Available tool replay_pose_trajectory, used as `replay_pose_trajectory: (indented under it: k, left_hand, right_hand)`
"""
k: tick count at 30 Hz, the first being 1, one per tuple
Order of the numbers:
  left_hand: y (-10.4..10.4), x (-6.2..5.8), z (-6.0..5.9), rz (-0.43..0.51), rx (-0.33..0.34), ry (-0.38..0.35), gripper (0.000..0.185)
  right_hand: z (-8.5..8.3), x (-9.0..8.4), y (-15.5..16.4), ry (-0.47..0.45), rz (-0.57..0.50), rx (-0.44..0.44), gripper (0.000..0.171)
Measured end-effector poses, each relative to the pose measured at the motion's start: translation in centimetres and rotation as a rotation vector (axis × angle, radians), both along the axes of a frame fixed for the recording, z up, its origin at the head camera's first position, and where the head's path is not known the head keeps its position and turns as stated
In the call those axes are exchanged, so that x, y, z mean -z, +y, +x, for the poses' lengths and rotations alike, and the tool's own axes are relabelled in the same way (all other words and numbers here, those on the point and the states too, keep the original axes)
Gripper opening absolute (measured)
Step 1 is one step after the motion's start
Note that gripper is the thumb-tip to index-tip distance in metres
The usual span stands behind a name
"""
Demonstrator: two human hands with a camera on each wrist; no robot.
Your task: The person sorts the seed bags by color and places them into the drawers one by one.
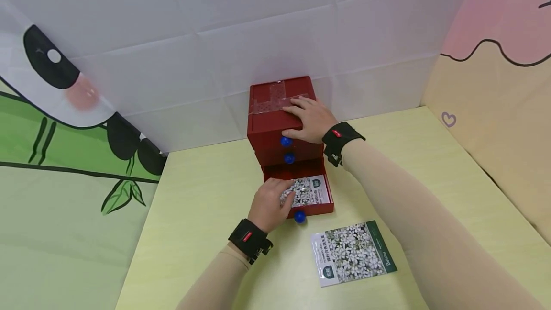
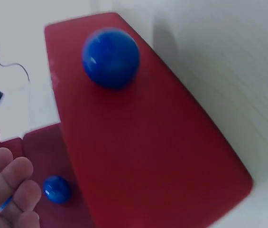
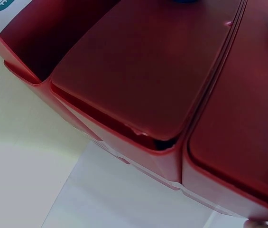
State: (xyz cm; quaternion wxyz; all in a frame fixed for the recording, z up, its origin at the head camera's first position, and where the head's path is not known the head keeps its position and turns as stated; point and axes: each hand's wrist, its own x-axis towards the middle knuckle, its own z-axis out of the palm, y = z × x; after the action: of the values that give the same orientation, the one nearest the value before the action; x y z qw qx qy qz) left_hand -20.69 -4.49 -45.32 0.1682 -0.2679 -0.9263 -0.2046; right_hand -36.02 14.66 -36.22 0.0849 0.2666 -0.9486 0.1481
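A small red drawer unit [image 1: 275, 130] with blue ball knobs stands against the wall, its bottom drawer [image 1: 316, 210] pulled out. Inside that drawer lies a seed packet [image 1: 306, 191] printed with white flowers. My left hand [image 1: 270, 204] reaches over the drawer's left side, thumb and bent fingers apart above the packet; whether they touch it is hidden. In the left wrist view, the drawer front [image 2: 143, 142] and its blue knob [image 2: 111, 58] fill the middle. My right hand [image 1: 313, 119] rests on the unit's top with fingers spread, thumb near the top knob [image 1: 286, 141].
A second flower seed packet [image 1: 353, 252] lies flat on the pale yellow table [image 1: 206, 195], in front of the open drawer. Clear tape [image 1: 275, 99] crosses the unit's top. A printed cloth wall [image 1: 193, 61] stands behind.
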Motion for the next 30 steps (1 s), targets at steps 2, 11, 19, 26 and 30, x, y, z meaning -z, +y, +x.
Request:
replay_pose_trajectory:
  k: [2, 11, 19, 26, 30]
  left_hand:
    - [0.4, -0.2, 0.5, -0.01, 0.01, 0.005, 0.032]
    - [2.3, -0.5, 3.2, -0.026, 0.07, -0.017, 0.032]
    - [3.9, -0.2, 5.2, -0.081, 0.139, -0.053, 0.033]
    - [5.1, 1.1, 6.5, -0.161, 0.185, -0.164, 0.036]
    - [5.5, 1.7, 6.8, -0.194, 0.197, -0.189, 0.038]
  right_hand:
    - [0.0, 0.0, 0.0, 0.003, 0.001, 0.001, 0.078]
    - [0.0, 0.0, -0.1, 0.006, 0.002, -0.01, 0.078]
    - [0.1, -0.2, 0.0, 0.005, 0.005, -0.013, 0.078]
    - [0.2, -0.3, 0.0, -0.014, 0.008, -0.01, 0.078]
    - [0.3, -0.2, 0.0, -0.01, 0.008, -0.007, 0.078]
